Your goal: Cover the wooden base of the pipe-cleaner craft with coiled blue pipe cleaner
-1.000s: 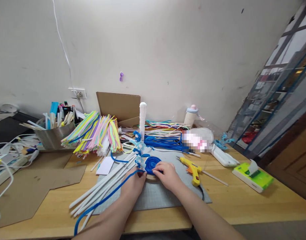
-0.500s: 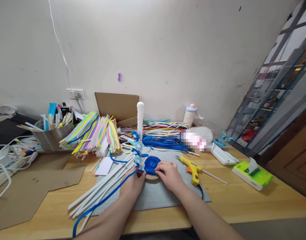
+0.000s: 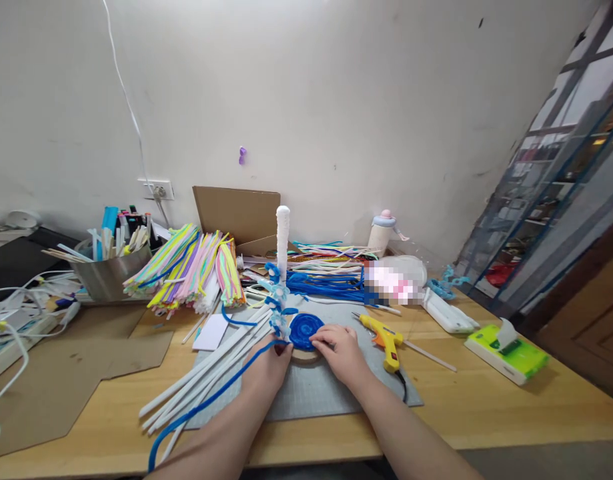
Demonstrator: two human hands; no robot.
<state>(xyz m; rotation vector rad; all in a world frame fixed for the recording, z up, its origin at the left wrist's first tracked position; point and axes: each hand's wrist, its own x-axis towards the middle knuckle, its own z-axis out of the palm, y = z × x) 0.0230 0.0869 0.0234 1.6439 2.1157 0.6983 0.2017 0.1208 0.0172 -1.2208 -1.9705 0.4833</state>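
A flat spiral of blue pipe cleaner [image 3: 306, 329] lies on a round, light-brown base [image 3: 306, 358]. From the base's left side rises a white, fuzzy-wrapped post [image 3: 283, 243], with blue and light-blue twisted pieces [image 3: 277, 303] around its lower part. My left hand [image 3: 269, 363] is closed at the base's left edge, on the blue strand that trails back over my forearm; its fingertips are partly hidden. At the spiral's right edge, the thumb and forefinger of my right hand [image 3: 340, 350] pinch its rim.
Long white pipe cleaners [image 3: 206, 373] lie left of my hands on a grey mat [image 3: 316, 397]. A yellow glue gun [image 3: 383, 337] rests to the right, near a green tissue pack [image 3: 509, 352]. Behind are blue pipe cleaners [image 3: 326, 285], coloured bundles [image 3: 186, 267] and a metal holder [image 3: 113, 273].
The view has shifted very slightly. Both hands keep their hold at the spiral and base, with the fingers hardly moved.
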